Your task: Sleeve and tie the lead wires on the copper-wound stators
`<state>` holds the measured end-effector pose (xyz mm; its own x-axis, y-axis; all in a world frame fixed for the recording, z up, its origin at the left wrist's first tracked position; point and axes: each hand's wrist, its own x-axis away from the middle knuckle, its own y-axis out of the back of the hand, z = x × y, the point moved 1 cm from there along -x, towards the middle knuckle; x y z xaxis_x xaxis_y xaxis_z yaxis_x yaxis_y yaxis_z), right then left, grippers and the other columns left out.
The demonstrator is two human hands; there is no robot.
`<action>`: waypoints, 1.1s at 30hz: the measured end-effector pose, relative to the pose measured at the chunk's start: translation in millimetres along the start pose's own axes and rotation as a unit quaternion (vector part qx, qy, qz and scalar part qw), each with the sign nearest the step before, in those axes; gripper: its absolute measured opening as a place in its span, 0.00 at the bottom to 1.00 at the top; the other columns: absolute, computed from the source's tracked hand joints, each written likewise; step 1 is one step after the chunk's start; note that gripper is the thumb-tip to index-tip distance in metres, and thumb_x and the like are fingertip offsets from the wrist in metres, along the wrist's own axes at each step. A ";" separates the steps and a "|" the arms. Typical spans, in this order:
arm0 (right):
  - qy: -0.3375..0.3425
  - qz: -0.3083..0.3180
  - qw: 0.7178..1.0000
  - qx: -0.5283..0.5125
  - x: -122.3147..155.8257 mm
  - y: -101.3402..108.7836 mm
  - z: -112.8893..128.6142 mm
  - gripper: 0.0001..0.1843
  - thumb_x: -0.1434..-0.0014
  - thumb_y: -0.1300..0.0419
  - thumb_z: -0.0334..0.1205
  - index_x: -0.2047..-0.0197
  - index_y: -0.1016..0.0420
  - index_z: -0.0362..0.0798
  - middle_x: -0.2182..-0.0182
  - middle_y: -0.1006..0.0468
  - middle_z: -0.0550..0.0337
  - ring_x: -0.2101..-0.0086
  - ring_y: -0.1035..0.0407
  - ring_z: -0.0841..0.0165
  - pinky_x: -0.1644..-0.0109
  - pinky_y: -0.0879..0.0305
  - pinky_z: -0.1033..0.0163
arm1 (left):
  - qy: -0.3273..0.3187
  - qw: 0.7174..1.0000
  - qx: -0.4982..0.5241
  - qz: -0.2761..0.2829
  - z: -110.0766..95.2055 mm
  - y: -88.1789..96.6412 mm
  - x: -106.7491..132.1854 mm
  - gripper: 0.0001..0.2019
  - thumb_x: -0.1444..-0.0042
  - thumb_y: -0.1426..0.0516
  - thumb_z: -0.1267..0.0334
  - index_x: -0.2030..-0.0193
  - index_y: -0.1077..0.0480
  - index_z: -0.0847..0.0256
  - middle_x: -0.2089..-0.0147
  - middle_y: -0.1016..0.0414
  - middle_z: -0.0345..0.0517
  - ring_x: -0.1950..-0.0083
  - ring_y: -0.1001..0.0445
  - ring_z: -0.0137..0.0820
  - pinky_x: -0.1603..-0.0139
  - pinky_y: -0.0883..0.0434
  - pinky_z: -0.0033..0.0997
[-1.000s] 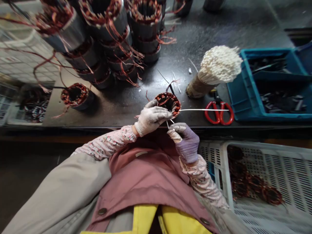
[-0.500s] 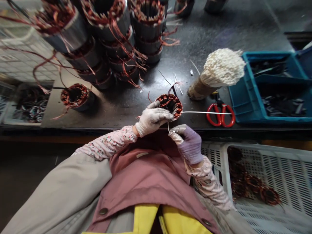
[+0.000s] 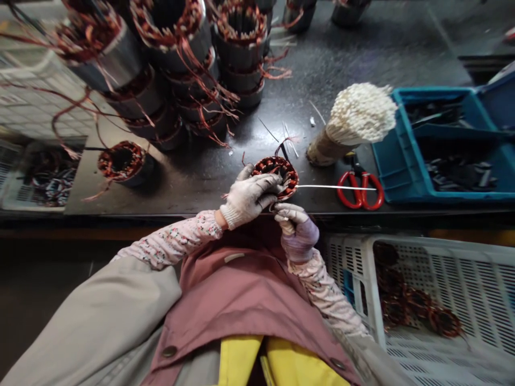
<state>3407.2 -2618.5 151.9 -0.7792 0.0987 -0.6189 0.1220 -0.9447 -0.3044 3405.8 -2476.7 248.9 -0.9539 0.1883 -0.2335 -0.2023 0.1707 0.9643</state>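
Observation:
A motor stator with copper windings stands on the bench near its front edge. My left hand, in a whitish glove, lies over its near left rim, the fingers bent into the opening and gripping it. Just below the near rim, my right hand, in a purple and white glove, has thumb and fingers pinched together. What they hold is too small and dark to make out. A white lacing cord runs from the stator's right side across red-handled scissors.
Stacked stators fill the back left, with loose copper leads, and one stator stands alone. A bundle of white cords stands near a blue bin. Below right, a white crate holds copper coils.
My right hand has moved up and left, closer to the stator's near rim. The white cord end that ran to its fingers is no longer clearly seen. My left fingers reach further into the opening.

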 end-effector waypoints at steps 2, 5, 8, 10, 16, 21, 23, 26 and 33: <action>-0.043 -0.048 0.997 -0.039 -4.2 3.4 0.9 0.03 0.39 0.39 0.33 0.63 0.28 0.51 0.64 0.19 0.61 0.65 0.22 0.69 0.65 0.22 0.63 | 0.002 1.000 0.014 -0.012 1.3 -1.5 1.2 0.14 0.39 0.41 0.60 0.48 0.27 0.58 0.49 0.20 0.47 0.46 0.22 0.35 0.26 0.49 0.51; -0.078 -0.036 0.994 -0.071 -3.1 11.8 5.7 0.04 0.39 0.39 0.32 0.61 0.28 0.51 0.61 0.19 0.60 0.66 0.23 0.69 0.67 0.22 0.63 | -0.009 1.000 0.005 -0.023 2.0 -2.1 3.2 0.14 0.38 0.42 0.58 0.47 0.27 0.59 0.48 0.20 0.49 0.45 0.22 0.35 0.28 0.45 0.49; -0.076 0.050 0.993 -0.076 9.2 11.8 7.5 0.07 0.37 0.41 0.30 0.58 0.28 0.51 0.60 0.19 0.59 0.64 0.22 0.70 0.64 0.22 0.64 | -0.028 0.999 -0.037 -0.022 -0.4 2.1 2.3 0.18 0.37 0.43 0.55 0.44 0.29 0.62 0.43 0.23 0.54 0.39 0.27 0.38 0.30 0.41 0.49; -0.054 0.060 0.995 -0.059 16.3 6.8 4.1 0.07 0.37 0.42 0.30 0.58 0.28 0.51 0.60 0.18 0.58 0.62 0.22 0.69 0.61 0.22 0.63 | -0.029 0.997 -0.065 -0.001 -3.3 6.8 -0.3 0.23 0.38 0.43 0.54 0.41 0.32 0.66 0.41 0.26 0.58 0.36 0.30 0.41 0.30 0.40 0.49; 0.025 0.056 0.998 0.007 12.4 -8.0 -22.5 0.02 0.36 0.41 0.36 0.61 0.27 0.49 0.62 0.18 0.56 0.61 0.22 0.69 0.58 0.24 0.64 | 0.024 0.990 -0.118 0.075 -10.1 12.7 -9.3 0.27 0.39 0.42 0.55 0.37 0.34 0.68 0.39 0.28 0.61 0.35 0.32 0.46 0.28 0.43 0.53; 0.099 0.103 0.988 0.052 12.3 -6.5 -37.6 0.04 0.36 0.42 0.36 0.60 0.25 0.51 0.61 0.18 0.56 0.58 0.22 0.69 0.55 0.24 0.63 | 0.078 0.994 -0.076 0.015 -9.0 5.2 -8.1 0.27 0.44 0.38 0.57 0.38 0.34 0.61 0.42 0.25 0.51 0.37 0.30 0.43 0.30 0.39 0.46; 0.143 0.128 0.979 0.070 14.2 -6.3 -39.4 0.06 0.35 0.43 0.37 0.61 0.25 0.51 0.60 0.18 0.56 0.55 0.23 0.68 0.52 0.24 0.61 | 0.085 0.993 -0.083 0.012 -9.1 3.5 -7.5 0.29 0.44 0.38 0.57 0.37 0.35 0.64 0.39 0.27 0.54 0.36 0.32 0.44 0.29 0.39 0.46; 0.146 0.119 0.981 0.050 14.1 -7.4 -36.3 0.05 0.36 0.42 0.36 0.60 0.25 0.51 0.60 0.19 0.56 0.54 0.24 0.69 0.52 0.24 0.62 | 0.068 0.995 -0.067 0.025 -8.5 2.7 -6.7 0.22 0.42 0.40 0.58 0.41 0.30 0.63 0.41 0.25 0.53 0.38 0.29 0.41 0.28 0.43 0.49; -0.033 0.058 0.998 0.018 -8.2 0.3 -0.5 0.03 0.41 0.37 0.33 0.63 0.24 0.50 0.65 0.21 0.60 0.64 0.24 0.71 0.59 0.26 0.66 | -0.057 0.997 0.024 -0.047 3.2 -3.7 0.5 0.09 0.35 0.45 0.60 0.58 0.22 0.53 0.57 0.17 0.41 0.50 0.21 0.29 0.31 0.39 0.44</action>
<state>3413.9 -2619.4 156.5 -0.8001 -0.0314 -0.5990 0.1926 -0.9592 -0.2069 3406.8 -2474.2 244.8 -0.8995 0.2771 -0.3378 -0.2764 0.2379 0.9311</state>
